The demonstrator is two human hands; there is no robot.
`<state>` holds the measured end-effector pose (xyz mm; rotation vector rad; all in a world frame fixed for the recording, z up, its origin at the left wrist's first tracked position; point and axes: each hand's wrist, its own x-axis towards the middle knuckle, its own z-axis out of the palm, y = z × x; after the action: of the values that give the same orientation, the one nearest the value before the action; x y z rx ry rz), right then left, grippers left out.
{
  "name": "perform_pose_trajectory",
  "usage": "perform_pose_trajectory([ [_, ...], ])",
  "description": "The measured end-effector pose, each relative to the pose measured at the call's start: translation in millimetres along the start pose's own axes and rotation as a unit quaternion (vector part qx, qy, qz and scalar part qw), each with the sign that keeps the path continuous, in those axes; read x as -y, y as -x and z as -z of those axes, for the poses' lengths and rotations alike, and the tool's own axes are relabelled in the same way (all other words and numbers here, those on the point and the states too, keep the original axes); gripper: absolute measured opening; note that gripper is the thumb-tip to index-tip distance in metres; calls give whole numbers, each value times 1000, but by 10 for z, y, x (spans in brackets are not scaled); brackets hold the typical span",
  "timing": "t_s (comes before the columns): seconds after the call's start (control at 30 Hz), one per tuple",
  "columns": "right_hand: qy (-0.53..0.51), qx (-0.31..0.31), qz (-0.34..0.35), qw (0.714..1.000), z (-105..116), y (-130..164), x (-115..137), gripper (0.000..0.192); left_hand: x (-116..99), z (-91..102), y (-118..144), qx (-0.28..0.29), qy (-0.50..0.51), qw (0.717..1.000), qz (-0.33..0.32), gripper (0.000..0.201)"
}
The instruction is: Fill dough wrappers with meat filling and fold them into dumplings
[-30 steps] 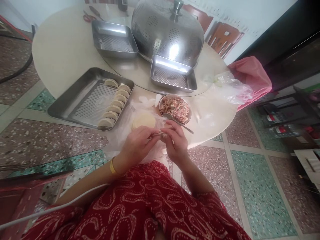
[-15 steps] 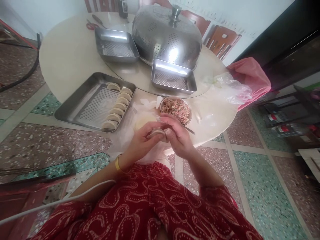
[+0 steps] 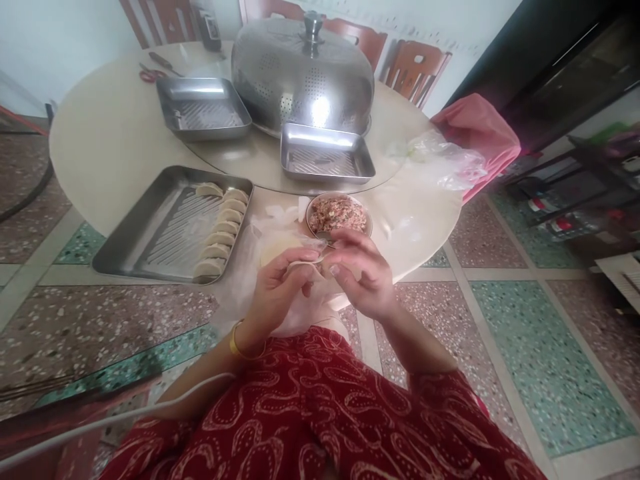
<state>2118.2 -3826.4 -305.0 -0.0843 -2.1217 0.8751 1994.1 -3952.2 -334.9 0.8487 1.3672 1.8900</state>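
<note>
left hand (image 3: 277,283) and right hand (image 3: 363,273) are together pinching a dumpling (image 3: 306,268) near the filling bowl (image 3: 339,215).

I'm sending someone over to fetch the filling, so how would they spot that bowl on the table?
Start at the big perforated steel dome cover in the middle of the round table. Come toward the near edge, past the small steel tray in front of it. The filling bowl sits just beyond the hands: the only small round dish, holding pinkish minced mix, while its neighbours are rectangular metal trays.
</note>
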Motion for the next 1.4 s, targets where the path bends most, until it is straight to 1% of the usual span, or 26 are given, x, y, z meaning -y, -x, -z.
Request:
perform_pose_trajectory([
  [0.1, 38, 7, 32, 999, 4, 43, 14, 22, 21, 4, 4, 7, 17, 1000, 14, 25],
  [0.17, 49, 15, 36, 998, -4, 78, 15, 25, 18, 2, 4, 11, 22, 1000, 20, 27],
  [0.27, 39, 18, 29, 999, -33, 128, -20, 29, -3, -20, -3, 3, 25, 1000, 14, 29],
  [0.37, -13, 21, 11, 1000, -69, 171, -84, 32, -16, -48, -15, -3, 46, 999, 1, 26],
  [0.47, -74, 26, -20, 997, -104, 195, -133, 31, -12, -62, -18, 0, 57, 998, 0, 24],
  [0.53, -79, 21, -22, 996, -120, 195, -148, 28, -8, -63, -14, 4, 53, 999, 0, 22],
  [0.67, -55, 4, -9, 998, -132, 188, -160, 26, -10, -62, 6, 13, 37, 999, -17, 17],
  [0.73, -106, 6, -34, 994, -138, 199, -166, 29, -13, -63, 15, 13, 27, 999, -33, 18],
  [0.83, -202, 1, -81, 976, -155, 231, -166, 34, -7, -64, 18, 17, 23, 998, -52, 22],
  [0.9, -202, -17, -84, 976, -165, 246, -153, 35, 4, -65, 15, 18, 29, 998, -55, 22],
  [1.0, -151, -48, -67, 985, -168, 250, -124, 31, 18, -66, 15, 21, 34, 997, -61, 20],
  [1.13, -107, -58, -71, 990, -154, 245, -91, 19, 17, -66, 29, 23, 11, 996, -87, 20],
  [1.23, -109, -54, -85, 989, -143, 252, -72, 12, 9, -71, 37, 26, -12, 994, -101, 21],
  [1.4, -143, -44, -85, 985, -146, 266, -60, 10, 20, -83, 30, 37, -27, 991, -126, 22],
])
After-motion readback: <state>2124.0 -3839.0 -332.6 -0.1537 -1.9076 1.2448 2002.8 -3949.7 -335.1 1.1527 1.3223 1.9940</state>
